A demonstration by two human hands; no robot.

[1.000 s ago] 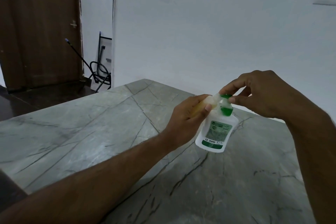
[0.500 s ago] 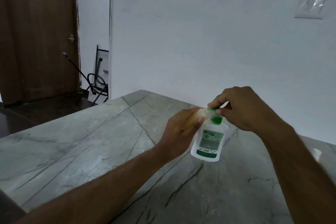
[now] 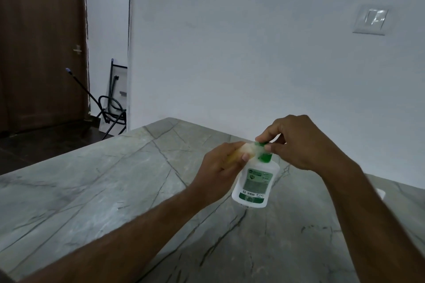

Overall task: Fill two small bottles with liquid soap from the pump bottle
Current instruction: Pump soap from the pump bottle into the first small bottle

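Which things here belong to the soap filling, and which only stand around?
For the job: pump bottle, small bottle in left hand, right hand on the pump.
Around: table, wall switch, door, hose.

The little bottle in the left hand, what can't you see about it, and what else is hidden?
- Small bottle, head view: the left hand wraps it, so its fill level and mouth cannot be made out.
- Pump head, head view: the right hand pinches over it, so any soap flow is hidden.
- Pump bottle label, head view: print too small and blurred to read.
- Second small bottle: not identifiable in this view.
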